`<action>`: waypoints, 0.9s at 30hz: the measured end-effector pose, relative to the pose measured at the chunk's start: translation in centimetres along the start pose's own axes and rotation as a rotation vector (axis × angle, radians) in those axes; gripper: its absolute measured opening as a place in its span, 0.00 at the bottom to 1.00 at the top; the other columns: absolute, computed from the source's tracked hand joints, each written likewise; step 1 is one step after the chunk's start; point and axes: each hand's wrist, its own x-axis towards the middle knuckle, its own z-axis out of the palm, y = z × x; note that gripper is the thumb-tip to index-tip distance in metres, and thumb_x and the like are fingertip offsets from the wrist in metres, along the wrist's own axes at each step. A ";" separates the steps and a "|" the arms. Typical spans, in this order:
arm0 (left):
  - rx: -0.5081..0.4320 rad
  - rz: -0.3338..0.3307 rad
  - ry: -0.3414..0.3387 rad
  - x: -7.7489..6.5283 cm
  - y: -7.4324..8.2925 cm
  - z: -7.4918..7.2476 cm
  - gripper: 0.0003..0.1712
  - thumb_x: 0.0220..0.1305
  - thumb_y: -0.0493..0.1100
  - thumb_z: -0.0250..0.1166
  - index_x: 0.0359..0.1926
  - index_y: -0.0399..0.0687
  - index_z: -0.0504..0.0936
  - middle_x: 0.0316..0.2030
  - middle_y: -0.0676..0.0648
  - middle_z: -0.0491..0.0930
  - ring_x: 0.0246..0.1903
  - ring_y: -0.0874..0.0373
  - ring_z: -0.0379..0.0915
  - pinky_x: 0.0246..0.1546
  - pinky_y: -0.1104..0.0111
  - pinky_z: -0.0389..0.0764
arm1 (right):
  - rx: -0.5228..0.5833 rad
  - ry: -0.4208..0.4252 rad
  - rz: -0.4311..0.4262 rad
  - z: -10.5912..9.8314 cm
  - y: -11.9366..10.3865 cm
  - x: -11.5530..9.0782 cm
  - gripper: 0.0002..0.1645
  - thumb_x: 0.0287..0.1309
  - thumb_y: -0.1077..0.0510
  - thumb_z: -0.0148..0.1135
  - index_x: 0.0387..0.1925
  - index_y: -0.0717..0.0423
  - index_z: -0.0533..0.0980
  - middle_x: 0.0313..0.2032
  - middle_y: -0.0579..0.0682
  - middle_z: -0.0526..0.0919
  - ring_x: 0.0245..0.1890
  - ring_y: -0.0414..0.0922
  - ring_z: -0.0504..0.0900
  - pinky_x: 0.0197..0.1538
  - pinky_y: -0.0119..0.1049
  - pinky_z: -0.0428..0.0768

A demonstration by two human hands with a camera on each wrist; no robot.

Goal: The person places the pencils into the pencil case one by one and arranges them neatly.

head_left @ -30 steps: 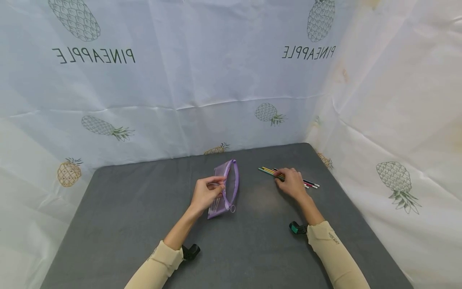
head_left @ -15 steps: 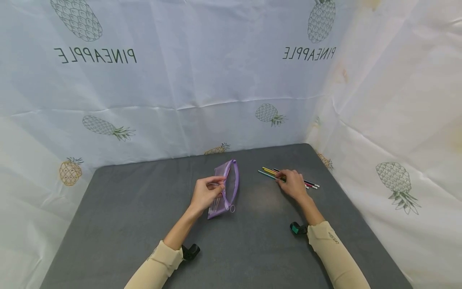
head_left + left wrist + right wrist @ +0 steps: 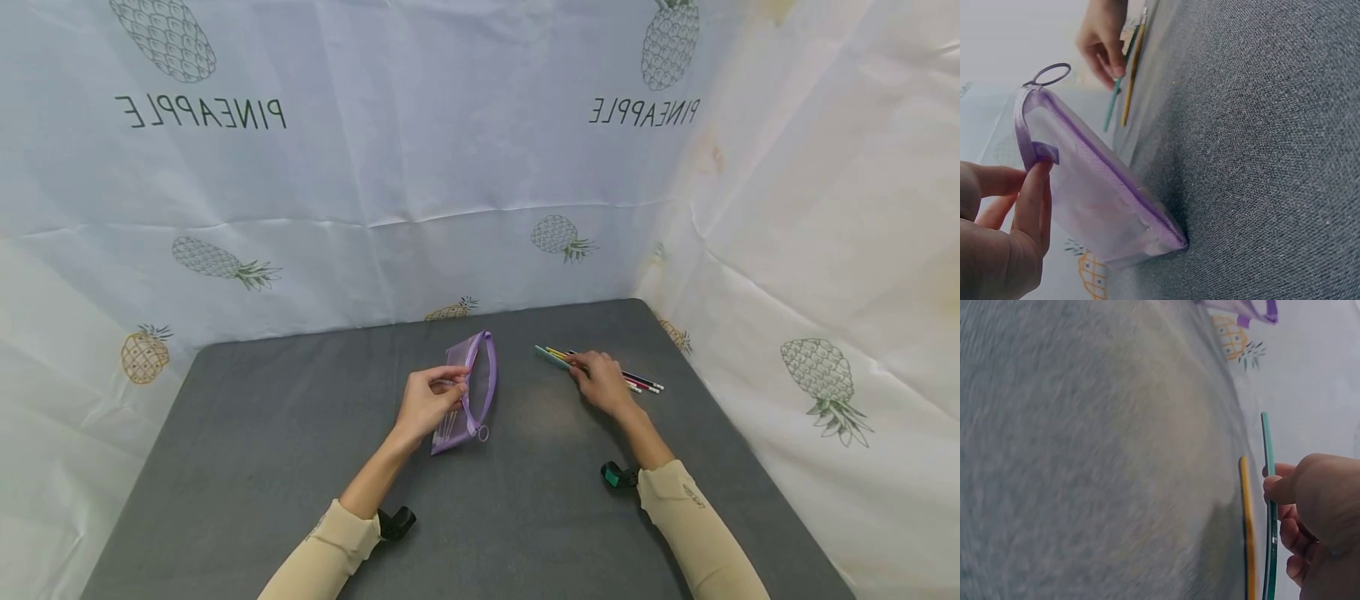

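Observation:
In the head view, a see-through purple zip pouch [image 3: 491, 383] stands with its mouth open toward the right. My left hand [image 3: 431, 404] pinches its near edge between thumb and fingers; the left wrist view shows a small purple tab [image 3: 1046, 152] at the fingertips and a ring on the zip. My right hand [image 3: 600, 382] pinches a green pencil [image 3: 1270, 531] between thumb and fingers, and the pencil is raised off the table. Just beside it a yellow pencil [image 3: 1247, 531] lies on the table. Several more pencils [image 3: 641, 381] lie partly hidden under the right hand.
A dark grey cloth-covered table [image 3: 300, 467] spreads beneath both hands. White curtains [image 3: 450, 125] printed with pineapples hang behind it and along its sides. Black wrist cameras [image 3: 396, 523] sit under both forearms.
The right hand's fingers have shifted slightly, and the green pencil has come apart from the yellow one and risen. My left hand and the pouch have stayed in place.

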 end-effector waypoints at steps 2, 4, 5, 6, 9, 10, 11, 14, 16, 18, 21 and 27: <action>0.001 0.001 -0.001 0.0 0.0 0.0 0.17 0.71 0.28 0.68 0.59 0.30 0.87 0.47 0.32 0.87 0.39 0.58 0.89 0.38 0.71 0.93 | 0.024 0.013 -0.015 0.0 -0.4 0.1 0.15 0.73 0.66 0.65 0.56 0.61 0.87 0.45 0.63 0.89 0.46 0.62 0.82 0.49 0.61 0.76; 0.001 0.001 -0.001 0.0 0.0 0.0 0.17 0.71 0.28 0.68 0.59 0.30 0.87 0.47 0.32 0.87 0.39 0.58 0.89 0.38 0.71 0.93 | 0.048 0.025 -0.027 -0.1 -0.8 0.2 0.15 0.73 0.67 0.64 0.56 0.62 0.87 0.45 0.64 0.89 0.46 0.62 0.83 0.50 0.62 0.77; 0.001 0.001 -0.002 0.0 0.0 0.0 0.18 0.71 0.28 0.68 0.59 0.30 0.87 0.47 0.31 0.87 0.39 0.58 0.89 0.38 0.71 0.93 | 0.064 0.031 -0.034 -0.1 -1.0 0.3 0.15 0.73 0.67 0.64 0.56 0.62 0.87 0.44 0.64 0.89 0.44 0.61 0.82 0.49 0.60 0.77; 0.001 0.001 -0.002 0.0 0.0 0.0 0.18 0.71 0.28 0.68 0.59 0.30 0.87 0.47 0.31 0.87 0.40 0.58 0.89 0.38 0.70 0.93 | 0.088 0.037 -0.039 -0.2 -1.2 0.4 0.15 0.73 0.68 0.64 0.56 0.63 0.87 0.43 0.64 0.89 0.41 0.59 0.82 0.47 0.57 0.77; 0.002 -0.001 -0.002 0.0 0.0 0.0 0.17 0.71 0.28 0.68 0.59 0.30 0.87 0.47 0.32 0.87 0.40 0.58 0.89 0.38 0.70 0.93 | 0.168 0.048 -0.048 -0.5 -1.9 0.6 0.14 0.73 0.69 0.64 0.56 0.65 0.86 0.41 0.63 0.88 0.34 0.50 0.77 0.41 0.43 0.76; 0.003 -0.001 -0.003 0.0 0.0 0.0 0.17 0.71 0.28 0.68 0.59 0.30 0.87 0.47 0.32 0.87 0.40 0.58 0.89 0.38 0.70 0.93 | 0.199 0.045 -0.046 -0.6 -2.1 0.7 0.14 0.74 0.69 0.64 0.56 0.65 0.85 0.40 0.62 0.87 0.33 0.47 0.75 0.39 0.39 0.74; 0.005 -0.001 -0.003 0.0 0.0 0.1 0.17 0.71 0.29 0.68 0.59 0.30 0.87 0.47 0.32 0.87 0.40 0.58 0.89 0.38 0.70 0.93 | 0.233 0.045 -0.047 -0.8 -2.4 0.8 0.14 0.74 0.69 0.64 0.57 0.66 0.85 0.39 0.61 0.86 0.31 0.45 0.73 0.37 0.36 0.72; 0.005 -0.005 -0.005 0.0 0.0 0.1 0.17 0.71 0.29 0.68 0.59 0.31 0.87 0.47 0.32 0.87 0.40 0.57 0.89 0.38 0.71 0.93 | 0.323 0.046 -0.034 -1.1 -3.2 0.9 0.14 0.75 0.67 0.63 0.57 0.67 0.84 0.38 0.62 0.85 0.32 0.41 0.74 0.35 0.30 0.72; 0.006 -0.006 -0.006 0.1 -0.1 0.1 0.17 0.71 0.29 0.68 0.59 0.31 0.87 0.47 0.32 0.87 0.40 0.57 0.90 0.38 0.71 0.93 | 0.381 0.047 -0.017 -1.3 -3.9 1.0 0.14 0.76 0.67 0.63 0.58 0.68 0.83 0.39 0.64 0.85 0.33 0.42 0.76 0.35 0.29 0.72; 0.007 -0.008 -0.006 0.1 -0.2 0.2 0.17 0.71 0.29 0.68 0.59 0.31 0.87 0.47 0.32 0.87 0.40 0.58 0.89 0.38 0.71 0.93 | 0.435 0.055 -0.010 -1.5 -4.5 1.0 0.15 0.77 0.67 0.62 0.59 0.69 0.82 0.41 0.66 0.85 0.35 0.44 0.79 0.36 0.28 0.73; 0.008 -0.006 -0.006 0.2 -0.2 0.2 0.17 0.71 0.29 0.68 0.59 0.31 0.87 0.46 0.32 0.87 0.40 0.58 0.89 0.38 0.71 0.93 | 0.499 0.062 0.001 -1.7 -5.5 1.3 0.15 0.78 0.66 0.61 0.60 0.70 0.81 0.44 0.68 0.86 0.37 0.44 0.80 0.36 0.27 0.74; 0.008 -0.006 -0.010 0.2 -0.1 0.3 0.18 0.71 0.28 0.69 0.59 0.31 0.87 0.47 0.32 0.87 0.40 0.57 0.89 0.38 0.71 0.93 | 0.604 0.056 0.043 -2.0 -7.6 2.1 0.17 0.80 0.64 0.59 0.62 0.72 0.78 0.49 0.73 0.85 0.39 0.36 0.79 0.40 0.24 0.76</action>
